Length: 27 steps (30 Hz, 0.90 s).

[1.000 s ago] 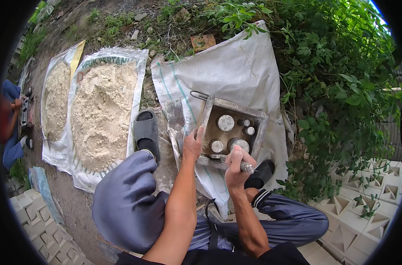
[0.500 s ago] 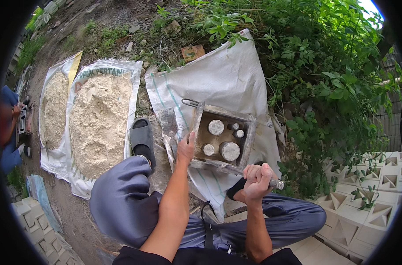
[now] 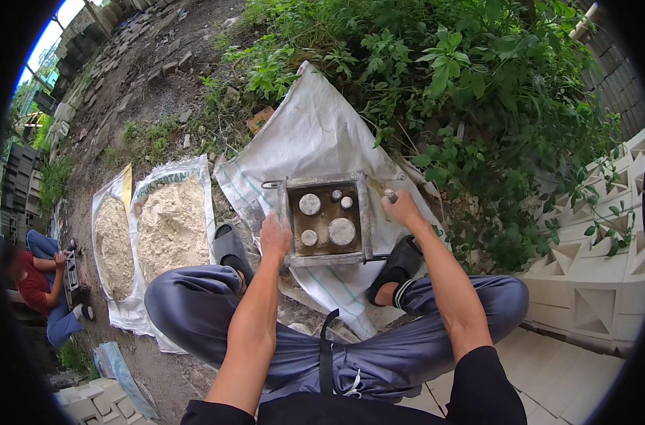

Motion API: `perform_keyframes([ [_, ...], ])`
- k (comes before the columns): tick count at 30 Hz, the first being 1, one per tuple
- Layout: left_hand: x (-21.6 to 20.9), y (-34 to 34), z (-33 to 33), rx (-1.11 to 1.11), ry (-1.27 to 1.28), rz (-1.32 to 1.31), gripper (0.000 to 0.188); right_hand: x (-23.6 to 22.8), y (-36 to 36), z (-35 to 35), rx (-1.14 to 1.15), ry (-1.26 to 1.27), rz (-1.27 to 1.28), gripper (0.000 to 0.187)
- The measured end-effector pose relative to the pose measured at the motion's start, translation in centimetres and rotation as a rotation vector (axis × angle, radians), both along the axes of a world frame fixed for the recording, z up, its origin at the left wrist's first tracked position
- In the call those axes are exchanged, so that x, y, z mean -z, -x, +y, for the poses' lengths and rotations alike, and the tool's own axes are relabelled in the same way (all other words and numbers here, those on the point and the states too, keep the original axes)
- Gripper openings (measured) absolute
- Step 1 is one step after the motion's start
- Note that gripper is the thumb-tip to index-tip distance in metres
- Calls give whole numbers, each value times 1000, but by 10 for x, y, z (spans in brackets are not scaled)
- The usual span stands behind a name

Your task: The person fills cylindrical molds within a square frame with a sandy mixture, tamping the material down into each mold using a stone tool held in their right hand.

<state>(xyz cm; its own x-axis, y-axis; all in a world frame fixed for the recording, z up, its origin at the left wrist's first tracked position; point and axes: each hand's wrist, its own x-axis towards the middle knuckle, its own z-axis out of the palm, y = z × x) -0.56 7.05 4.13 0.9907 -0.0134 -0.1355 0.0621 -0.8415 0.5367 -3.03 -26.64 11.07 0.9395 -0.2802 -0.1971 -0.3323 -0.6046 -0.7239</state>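
White sack [image 3: 315,142], hands gripping metal mould [image 3: 328,218]

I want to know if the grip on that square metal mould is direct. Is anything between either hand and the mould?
Nothing visible is. The left hand rests straight on the left wall of the metal mould, and the right hand is closed on a small handle at its upper right corner. The round pegs sit inside the mould, away from both hands.
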Motion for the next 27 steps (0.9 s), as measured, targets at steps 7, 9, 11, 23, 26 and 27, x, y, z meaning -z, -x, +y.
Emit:
perform_keyframes([
  [7, -12, 23, -24, 542, -104, -275, 42, 77, 30, 5, -186, 199, 190, 35],
  [9, -7, 32, -25, 634, -103, -239, 42, 79, 32, 5, -170, 232, 156, 34],
  [11, -3, 34, -29, 579, -95, -271, 44, 82, 26, 2, -114, 423, 36, 26],
  [23, 50, 1, 23, -239, 952, 666, 65, 115, 43, 17, 323, -267, 133, 35],
  [26, 57, 3, 10, -195, 1034, 802, 71, 152, 54, 31, 354, -371, 239, 40],
  [27, 52, 3, 7, -165, 1045, 881, 75, 166, 55, 34, 350, -379, 281, 42],
])
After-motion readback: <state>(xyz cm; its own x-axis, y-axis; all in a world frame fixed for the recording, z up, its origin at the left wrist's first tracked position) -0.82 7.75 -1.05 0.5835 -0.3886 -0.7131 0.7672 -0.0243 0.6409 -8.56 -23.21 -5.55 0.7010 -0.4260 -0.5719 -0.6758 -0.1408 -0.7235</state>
